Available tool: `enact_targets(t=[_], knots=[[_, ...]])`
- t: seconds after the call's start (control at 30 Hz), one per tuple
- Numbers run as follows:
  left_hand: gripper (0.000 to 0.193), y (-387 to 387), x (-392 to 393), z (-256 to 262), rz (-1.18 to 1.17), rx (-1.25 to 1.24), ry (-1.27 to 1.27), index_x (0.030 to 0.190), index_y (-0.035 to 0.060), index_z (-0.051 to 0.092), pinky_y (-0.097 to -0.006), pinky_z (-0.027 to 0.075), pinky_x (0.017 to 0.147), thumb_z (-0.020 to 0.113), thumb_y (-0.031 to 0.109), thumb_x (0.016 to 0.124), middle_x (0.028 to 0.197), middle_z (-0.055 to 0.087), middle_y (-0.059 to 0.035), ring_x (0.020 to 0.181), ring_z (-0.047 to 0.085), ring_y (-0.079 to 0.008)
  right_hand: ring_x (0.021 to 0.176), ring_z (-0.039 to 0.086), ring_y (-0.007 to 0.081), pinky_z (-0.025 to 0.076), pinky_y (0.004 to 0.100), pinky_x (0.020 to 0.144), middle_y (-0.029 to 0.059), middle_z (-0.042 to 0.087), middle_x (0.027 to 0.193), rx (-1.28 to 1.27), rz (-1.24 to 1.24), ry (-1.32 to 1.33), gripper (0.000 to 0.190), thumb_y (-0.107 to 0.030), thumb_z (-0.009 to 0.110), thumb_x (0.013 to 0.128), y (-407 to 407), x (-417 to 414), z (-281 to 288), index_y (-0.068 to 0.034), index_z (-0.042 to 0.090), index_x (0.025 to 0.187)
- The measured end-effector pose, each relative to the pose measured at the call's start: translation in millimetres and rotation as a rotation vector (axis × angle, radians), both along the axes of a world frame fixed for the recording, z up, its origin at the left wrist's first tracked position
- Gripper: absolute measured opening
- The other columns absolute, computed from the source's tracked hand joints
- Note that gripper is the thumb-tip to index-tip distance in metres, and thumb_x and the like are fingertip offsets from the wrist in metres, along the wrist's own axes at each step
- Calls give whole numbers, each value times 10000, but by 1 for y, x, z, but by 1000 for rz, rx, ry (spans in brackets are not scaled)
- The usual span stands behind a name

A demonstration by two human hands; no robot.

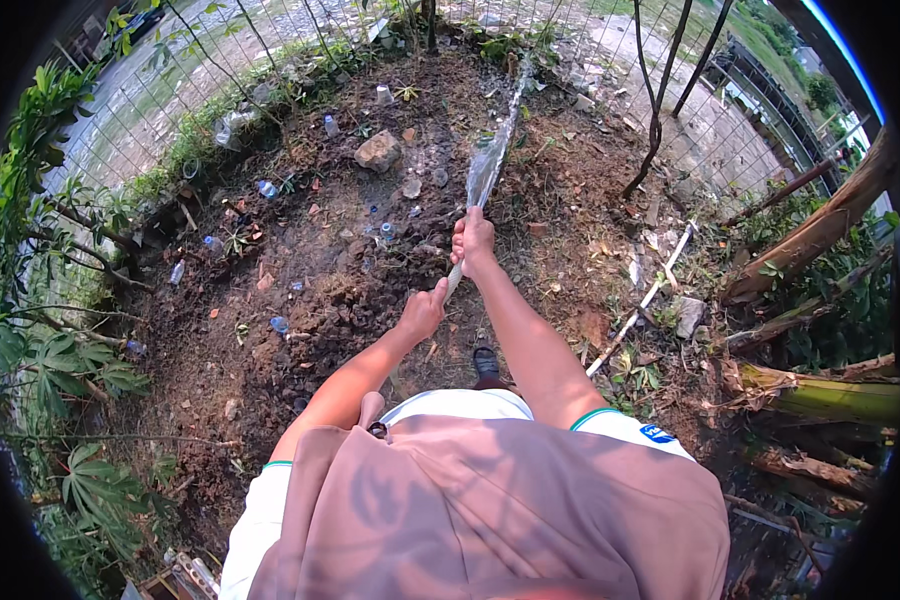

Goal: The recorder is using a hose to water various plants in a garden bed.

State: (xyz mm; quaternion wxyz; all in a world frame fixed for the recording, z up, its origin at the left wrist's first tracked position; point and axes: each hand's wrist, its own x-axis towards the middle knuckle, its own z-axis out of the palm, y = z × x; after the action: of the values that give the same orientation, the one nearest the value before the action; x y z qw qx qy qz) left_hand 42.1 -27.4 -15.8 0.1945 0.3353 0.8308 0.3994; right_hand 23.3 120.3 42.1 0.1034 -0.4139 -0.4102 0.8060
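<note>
Both of my hands grip a pale garden hose (454,280). My right hand (474,241) is closed around its end, with the thumb near the mouth. Lower down, my left hand (424,309) holds the hose farther back. A fanned stream of water (493,156) shoots from the end toward the far fence, spreading as it goes. Under and around my hands lies dark, wet, clumpy soil (352,289). Behind my left hand the rest of the hose is mostly hidden by my arm and clothing.
A wire fence (150,112) curves along the far side. A large stone (377,151) and several plastic bottles, one near the middle (387,232), lie on the soil. To the right are a white pipe (641,307), a leaning trunk (810,225) and thin stems (654,127). Leafy plants (60,367) crowd the left.
</note>
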Motion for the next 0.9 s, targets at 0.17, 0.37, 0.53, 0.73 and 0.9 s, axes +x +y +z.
enact_targets(t=[0.17, 0.37, 0.53, 0.73, 0.9], knots=[[417, 21, -6, 0, 67, -185, -243, 860, 0, 560, -436, 413, 561, 334, 351, 867, 607, 538, -211, 583, 531, -384, 283, 241, 110, 245, 288, 298, -13, 275, 394, 0, 3, 9, 375, -407, 345, 769, 18, -1, -2, -84, 394, 585], [635, 46, 1, 13, 85, -192, -187, 646, -18, 576, -415, 417, 658, 231, 472, 859, 622, 546, -220, 652, 543, -385, 286, 234, 108, 237, 287, 302, -14, 263, 396, -7, 25, 46, 397, -423, 331, 784, 43, 2, -5, -81, 390, 592], [513, 62, 3, 21, 37, -228, -171, 803, 18, 592, -419, 422, 662, 257, 402, 872, 638, 560, -203, 639, 542, -390, 271, 273, 119, 247, 284, 264, 5, 296, 391, -29, 28, 42, 394, -401, 351, 802, 61, 1, -4, -64, 393, 603], [774, 82, 4, 15, 121, -132, -121, 554, -10, 589, -358, 428, 683, 186, 602, 803, 519, 526, -169, 616, 565, -305, 272, 297, 128, 268, 286, 264, 22, 332, 398, 3, 47, 41, 400, -387, 346, 795, 81, -5, -7, -59, 405, 573], [772, 99, 1, 13, 124, -192, -164, 531, -14, 579, -360, 426, 683, 187, 592, 807, 515, 530, -178, 620, 564, -312, 277, 258, 104, 261, 280, 279, -7, 297, 397, 19, 72, 9, 404, -432, 341, 798, 95, -9, -12, -88, 385, 592]])
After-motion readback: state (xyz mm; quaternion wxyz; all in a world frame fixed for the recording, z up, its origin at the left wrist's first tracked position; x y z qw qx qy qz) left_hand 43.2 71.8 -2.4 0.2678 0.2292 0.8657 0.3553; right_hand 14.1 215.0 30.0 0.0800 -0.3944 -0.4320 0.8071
